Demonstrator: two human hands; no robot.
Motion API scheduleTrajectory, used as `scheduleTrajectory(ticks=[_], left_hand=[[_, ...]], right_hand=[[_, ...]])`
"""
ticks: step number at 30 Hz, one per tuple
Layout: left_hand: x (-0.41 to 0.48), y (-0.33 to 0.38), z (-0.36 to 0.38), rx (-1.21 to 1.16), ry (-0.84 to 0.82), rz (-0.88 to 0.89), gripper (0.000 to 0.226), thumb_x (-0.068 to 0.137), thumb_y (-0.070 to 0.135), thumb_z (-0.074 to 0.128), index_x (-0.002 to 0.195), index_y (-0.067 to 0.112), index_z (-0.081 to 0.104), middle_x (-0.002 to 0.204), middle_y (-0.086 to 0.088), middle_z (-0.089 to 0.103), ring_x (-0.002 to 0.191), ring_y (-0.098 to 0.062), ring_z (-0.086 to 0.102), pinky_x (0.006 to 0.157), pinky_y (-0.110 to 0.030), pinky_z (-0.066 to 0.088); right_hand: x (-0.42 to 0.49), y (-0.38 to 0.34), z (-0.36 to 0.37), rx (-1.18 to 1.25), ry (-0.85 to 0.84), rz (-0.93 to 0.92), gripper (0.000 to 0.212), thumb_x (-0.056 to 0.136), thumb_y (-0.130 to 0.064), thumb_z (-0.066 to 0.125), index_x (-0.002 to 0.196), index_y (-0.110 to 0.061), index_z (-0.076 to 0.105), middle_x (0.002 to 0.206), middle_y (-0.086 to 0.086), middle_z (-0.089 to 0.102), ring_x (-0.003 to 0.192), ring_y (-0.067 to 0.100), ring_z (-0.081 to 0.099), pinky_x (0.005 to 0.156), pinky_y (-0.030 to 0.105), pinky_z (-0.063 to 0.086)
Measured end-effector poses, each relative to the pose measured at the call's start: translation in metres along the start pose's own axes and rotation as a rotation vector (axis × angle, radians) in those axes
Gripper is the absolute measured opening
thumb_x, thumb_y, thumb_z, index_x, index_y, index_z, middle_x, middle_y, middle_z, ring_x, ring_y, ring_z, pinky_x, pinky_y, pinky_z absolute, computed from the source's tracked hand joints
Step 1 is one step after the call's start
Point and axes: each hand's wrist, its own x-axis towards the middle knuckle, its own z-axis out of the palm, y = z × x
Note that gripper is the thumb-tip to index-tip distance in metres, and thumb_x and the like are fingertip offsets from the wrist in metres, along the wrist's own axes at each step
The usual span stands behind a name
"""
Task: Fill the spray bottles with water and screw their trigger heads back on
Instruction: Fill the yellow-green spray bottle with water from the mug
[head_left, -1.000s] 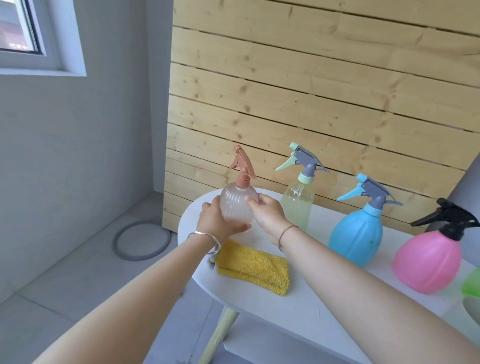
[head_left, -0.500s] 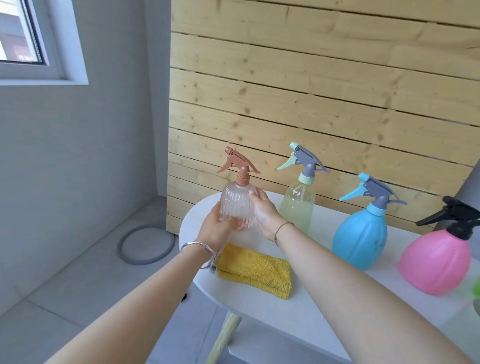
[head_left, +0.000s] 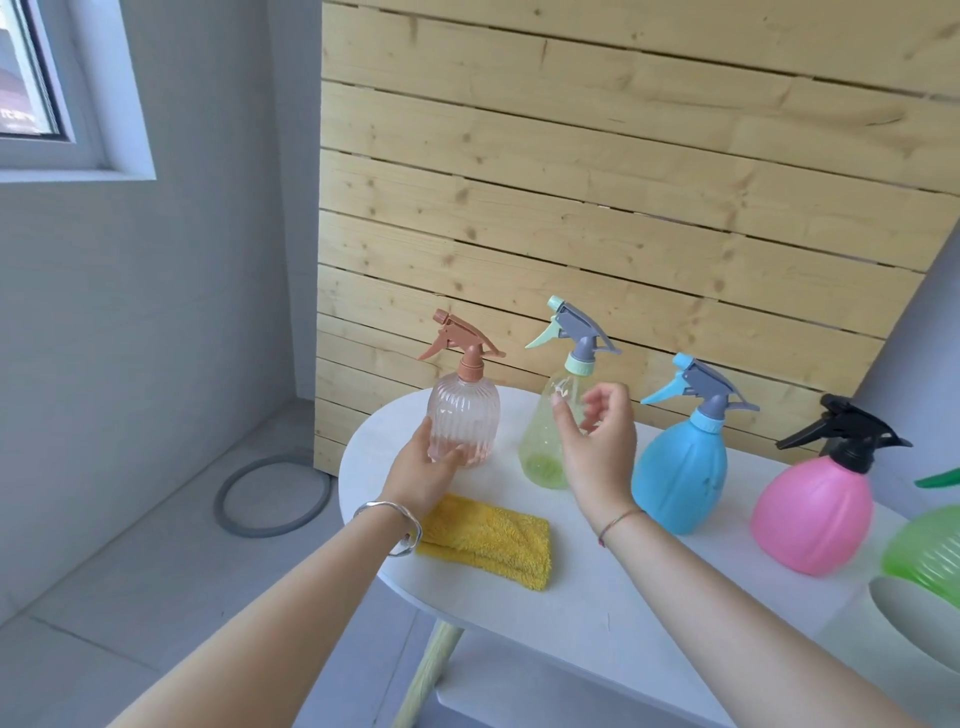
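Head view: a second ago both hands were wrapped round the peach bottle (head_left: 464, 421). Now only the left hand (head_left: 421, 473) holds it, thumb up its left side and fingers curled across the low front. The bottle stands upright on the table (head_left: 571, 623), just beyond those fingers, with its trigger head (head_left: 460, 338) screwed on above them.

The right hand (head_left: 597, 447) has let go and moved to its right. It holds nothing, its fingers loosely curled and a little spread, right in front of the yellow bottle (head_left: 545, 447). I cannot tell whether the fingertips touch that bottle.

My reading is that the peach bottle is being treated as finished and set down, and the yellow one is next in line. Whether either holds water is hard to say: the peach one looks tinted low down, but no clear waterline shows.

Counted:
- Five spray bottles: the peach one in the left fingers, the yellow one behind the right fingers, then the blue bottle (head_left: 680, 467), the pink bottle (head_left: 810, 514) and the green bottle (head_left: 924, 545), each further right of the right hand. The green one is cut off by the frame edge.
- Four trigger heads show in full, all seated on their necks. Of the fifth only a green tip shows.
- One yellow cloth (head_left: 488, 540), folded, lying just nearer than the left fingers.
- Two hands and one table.
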Motion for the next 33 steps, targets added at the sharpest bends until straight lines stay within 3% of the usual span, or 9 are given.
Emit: scheduleTrajectory(ticks=[7, 11, 15, 17, 21, 24, 28, 31, 33], left_hand=[[-0.015, 0.022, 0.006, 0.081, 0.159, 0.108, 0.067, 0.095, 0.025, 0.057, 0.151, 0.013, 0.022, 0.153, -0.001, 0.033, 0.14, -0.019, 0.031, 0.103, -0.02, 0.024], [-0.029, 0.055, 0.016, 0.099, 0.24, 0.408, 0.065, 0.09, 0.026, 0.064, 0.146, 0.019, 0.031, 0.146, 0.01, 0.036, 0.136, -0.011, 0.031, 0.108, -0.02, 0.023], [-0.054, 0.09, 0.031, 0.114, 0.059, 0.409, 0.086, 0.076, 0.043, 0.077, 0.145, 0.022, 0.03, 0.136, 0.036, 0.016, 0.136, 0.004, 0.019, 0.112, -0.023, 0.021], [-0.07, 0.107, 0.036, 0.087, -0.062, 0.335, 0.094, 0.067, 0.049, 0.081, 0.143, 0.028, 0.03, 0.132, 0.034, 0.027, 0.129, 0.003, 0.033, 0.106, -0.02, 0.03], [-0.108, 0.133, 0.043, -0.04, -0.094, 0.313, 0.061, 0.063, 0.05, 0.085, 0.109, 0.03, 0.05, 0.099, 0.019, 0.06, 0.091, 0.004, 0.058, 0.076, -0.013, 0.044], [-0.135, 0.147, 0.035, -0.175, -0.26, 0.212, 0.058, 0.065, 0.046, 0.081, 0.109, 0.021, 0.052, 0.102, 0.007, 0.069, 0.095, -0.012, 0.065, 0.082, -0.025, 0.051], [-0.167, 0.166, 0.017, -0.415, -0.697, 0.015, 0.034, 0.09, 0.039, 0.058, 0.119, 0.021, 0.06, 0.109, 0.009, 0.072, 0.103, -0.007, 0.066, 0.086, -0.021, 0.052], [-0.179, 0.178, 0.008, -0.317, -0.691, 0.036, 0.046, 0.082, 0.057, 0.054, 0.119, 0.033, 0.062, 0.126, 0.011, 0.062, 0.118, -0.006, 0.056, 0.105, -0.032, 0.041], [-0.187, 0.19, 0.009, -0.206, -0.492, 0.132, 0.065, 0.068, 0.071, 0.059, 0.119, 0.032, 0.056, 0.124, 0.01, 0.059, 0.11, -0.002, 0.057, 0.096, -0.024, 0.045]], right_hand=[[0.037, 0.002, 0.006, -0.017, -0.06, 0.223, 0.06, 0.084, -0.035, 0.069, 0.132, -0.009, 0.043, 0.133, 0.002, 0.046, 0.125, 0.017, 0.043, 0.098, 0.028, 0.037], [0.05, -0.003, 0.0, 0.084, -0.175, 0.228, 0.024, 0.085, -0.022, 0.068, 0.107, -0.015, 0.062, 0.108, 0.001, 0.066, 0.106, 0.017, 0.061, 0.08, 0.021, 0.04], [0.038, -0.032, -0.033, 0.115, -0.105, 0.146, 0.029, 0.075, -0.029, 0.078, 0.093, -0.016, 0.059, 0.09, -0.005, 0.064, 0.09, 0.014, 0.061, 0.076, 0.021, 0.044], [0.03, -0.057, -0.058, 0.207, -0.146, 0.119, 0.025, 0.076, -0.032, 0.077, 0.091, -0.019, 0.061, 0.088, -0.006, 0.065, 0.086, 0.01, 0.061, 0.079, 0.022, 0.047], [0.008, -0.103, -0.107, 0.445, -0.36, 0.197, 0.008, 0.087, -0.025, 0.067, 0.092, -0.018, 0.067, 0.083, -0.005, 0.061, 0.079, 0.003, 0.055, 0.078, 0.012, 0.043], [-0.005, -0.12, -0.132, 0.507, -0.421, 0.281, 0.013, 0.078, -0.032, 0.069, 0.082, -0.02, 0.071, 0.091, 0.002, 0.066, 0.087, 0.016, 0.058, 0.089, 0.031, 0.045], [-0.019, -0.137, -0.161, 0.733, -0.569, 0.432, 0.02, 0.079, -0.031, 0.059, 0.09, -0.016, 0.066, 0.096, 0.004, 0.069, 0.085, 0.019, 0.063, 0.071, 0.033, 0.053], [-0.03, -0.15, -0.174, 0.793, -0.529, 0.411, 0.025, 0.083, -0.03, 0.058, 0.1, -0.012, 0.06, 0.101, 0.006, 0.064, 0.09, 0.023, 0.059, 0.078, 0.038, 0.051], [-0.039, -0.16, -0.179, 0.723, -0.46, 0.343, 0.027, 0.079, -0.031, 0.062, 0.098, -0.013, 0.064, 0.101, 0.006, 0.064, 0.093, 0.021, 0.06, 0.09, 0.037, 0.047]])
